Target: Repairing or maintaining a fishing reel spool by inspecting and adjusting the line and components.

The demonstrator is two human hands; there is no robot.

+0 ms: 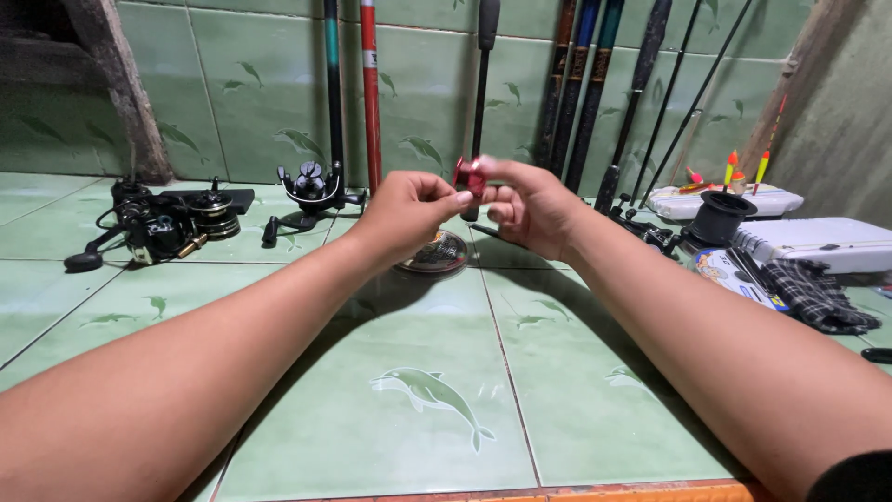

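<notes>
Green dolphin-patterned tiled floor (437,437): a small red metal spool-like part (469,174) is being pinched above it between left hand (409,214) and right hand (530,209) fingertips, both closed on it. A round line spool (435,253) is lying beneath; black fishing reels (167,223) are lying left.

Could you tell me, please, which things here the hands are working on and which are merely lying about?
In hand:
- small red part, pinched between left hand and right hand

Lying about:
- line spool on the tiled floor
- black reels
- reel by the wall
- fishing rods leaning on the wall
- floats
- checked cloth
</notes>
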